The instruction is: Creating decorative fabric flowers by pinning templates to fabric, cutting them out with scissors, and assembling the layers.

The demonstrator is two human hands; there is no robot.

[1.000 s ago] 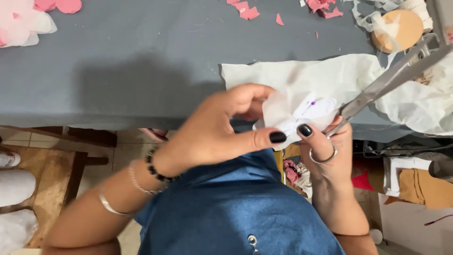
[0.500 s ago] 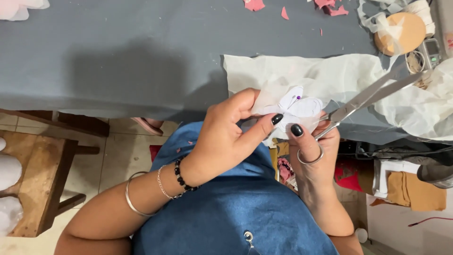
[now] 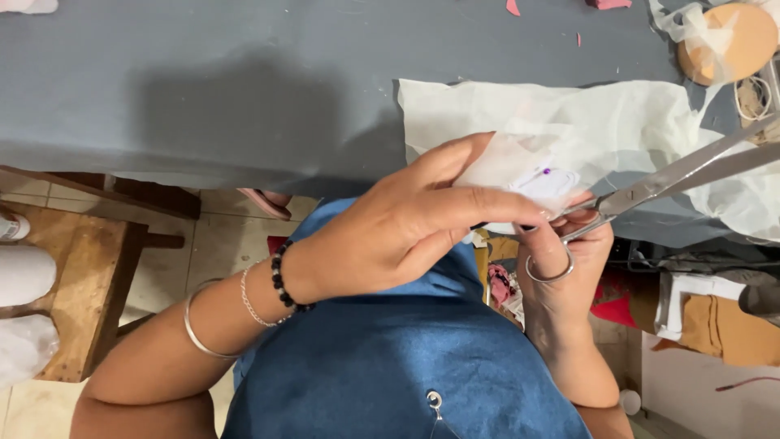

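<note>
Pinching a small white fabric piece [image 3: 543, 185] between thumb and fingers, the left hand [image 3: 406, 223] is reaching across in front of the person's body and holding the scrap just past the near edge of the table [image 3: 244, 97]. That scrap is carrying a short purple mark on its upper face (too small to tell what it is). From the other side, the right hand [image 3: 565, 260] is gripping a pair of silver scissors [image 3: 666, 179], one finger loop showing round a finger, and the long blades are running up and to the right, lying close together as far as can be seen, with the pivot just beside the fabric piece. Behind the hands a larger sheet of thin white fabric [image 3: 617, 130] is lying crumpled on the grey table cover. A round tan disc [image 3: 731, 41] is sitting near the far right corner, and a few pink scraps [image 3: 513, 6] are lying along the far edge. Below the table, a wooden stool [image 3: 73, 276] is standing on the tiled floor at the left, and the person's blue garment [image 3: 390, 366] is filling the foreground.
</note>
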